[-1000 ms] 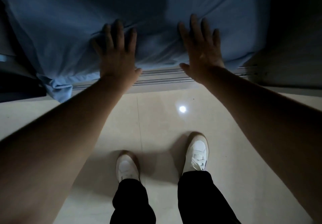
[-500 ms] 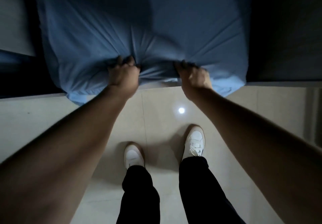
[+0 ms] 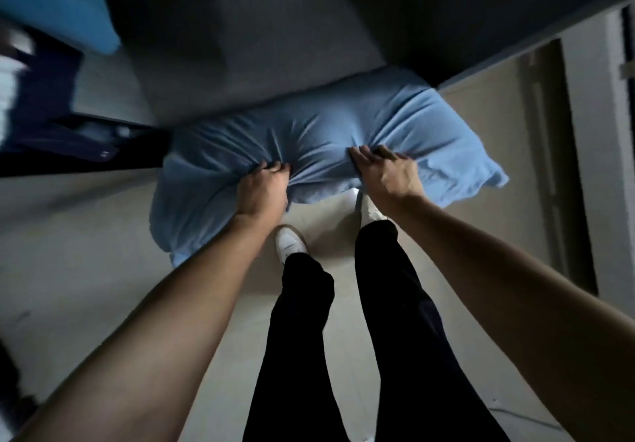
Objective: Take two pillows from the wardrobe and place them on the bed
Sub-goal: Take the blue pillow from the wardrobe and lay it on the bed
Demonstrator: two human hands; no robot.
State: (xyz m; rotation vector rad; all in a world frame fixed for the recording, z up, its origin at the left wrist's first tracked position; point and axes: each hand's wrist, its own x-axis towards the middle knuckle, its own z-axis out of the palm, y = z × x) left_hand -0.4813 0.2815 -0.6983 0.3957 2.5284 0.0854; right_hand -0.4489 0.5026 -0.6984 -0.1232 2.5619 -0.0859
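while the left hand (image 3: 263, 189) and right hand (image 3: 388, 175) each clench bunched fabric of the blue pillow (image 3: 319, 153) above the floor (image 3: 86, 242), the person should keep both grips tight and lift it clear.

Two bare hands show, the left hand (image 3: 263, 190) and the right hand (image 3: 388, 175), both bunched into the near edge of one light blue pillow (image 3: 319, 142). A second blue cushion-like shape (image 3: 58, 2), blurred, lies well up and to the left of that pillow. Below the pillow stand two legs in black trousers (image 3: 395, 321) and two white shoes, one in plain sight (image 3: 290, 243) and one (image 3: 372, 209) mostly hidden under the right wrist.
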